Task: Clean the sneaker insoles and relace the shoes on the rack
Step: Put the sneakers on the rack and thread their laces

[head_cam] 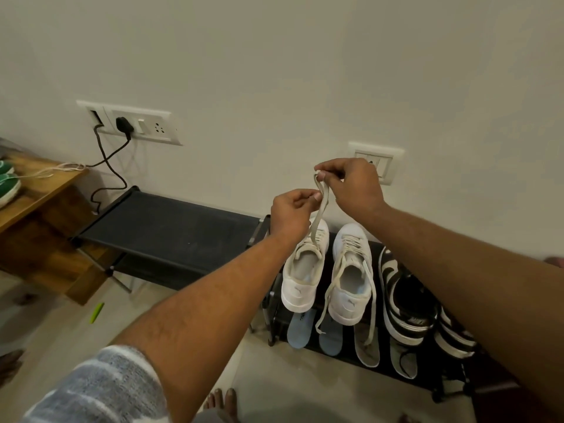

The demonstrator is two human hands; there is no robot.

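Two white sneakers stand on the top shelf of a black shoe rack (pixel 171 230). Above the left white sneaker (pixel 303 270) I hold its grey lace (pixel 319 209) pulled upward. My left hand (pixel 290 215) pinches one strand and my right hand (pixel 351 187) pinches the lace end higher up. The right white sneaker (pixel 351 276) has loose laces hanging down over its heel. On the lower shelf lie two light blue insoles (pixel 300 329) and two grey insoles (pixel 366 349).
A black-and-white sneaker pair (pixel 406 297) sits on the rack to the right. A wooden table (pixel 39 203) with green shoes (pixel 7 181) stands at left. A plugged cable (pixel 106 160) hangs from the wall socket. A green pen (pixel 97 312) lies on the floor. My bare toes (pixel 219 401) show below.
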